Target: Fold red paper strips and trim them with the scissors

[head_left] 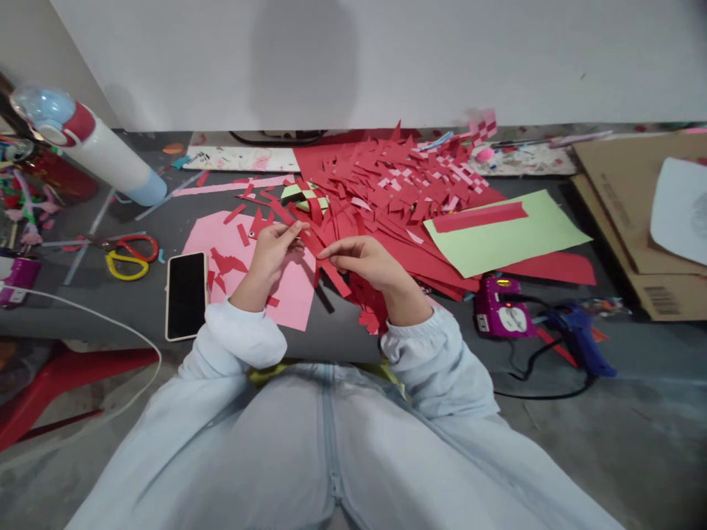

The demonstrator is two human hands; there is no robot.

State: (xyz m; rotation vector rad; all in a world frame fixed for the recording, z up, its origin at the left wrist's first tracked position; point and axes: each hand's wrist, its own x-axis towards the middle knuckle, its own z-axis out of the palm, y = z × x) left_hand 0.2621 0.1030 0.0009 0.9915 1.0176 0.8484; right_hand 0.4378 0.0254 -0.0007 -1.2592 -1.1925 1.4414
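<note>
Between my two hands runs a red paper strip (312,242), slanting down to the right. My left hand (275,254) pinches its upper part, thumb on top. The fingertips of my right hand (367,259) close on the strip a little lower down. Under my left hand lies a pink paper sheet (295,305) with red paper scraps (227,263) on it. Behind the hands rises a heap of cut red paper pieces (381,177), some woven with pink. A small green-and-red woven paper piece (306,195) rests just beyond my left hand.
To the left are a phone (186,296), scissors (131,258) and a white bottle (110,154). A light green sheet (497,243) overlaps the red paper at right. Nearby lie a purple box (502,305), a blue glue gun (577,335) with its cable, and cardboard (618,213).
</note>
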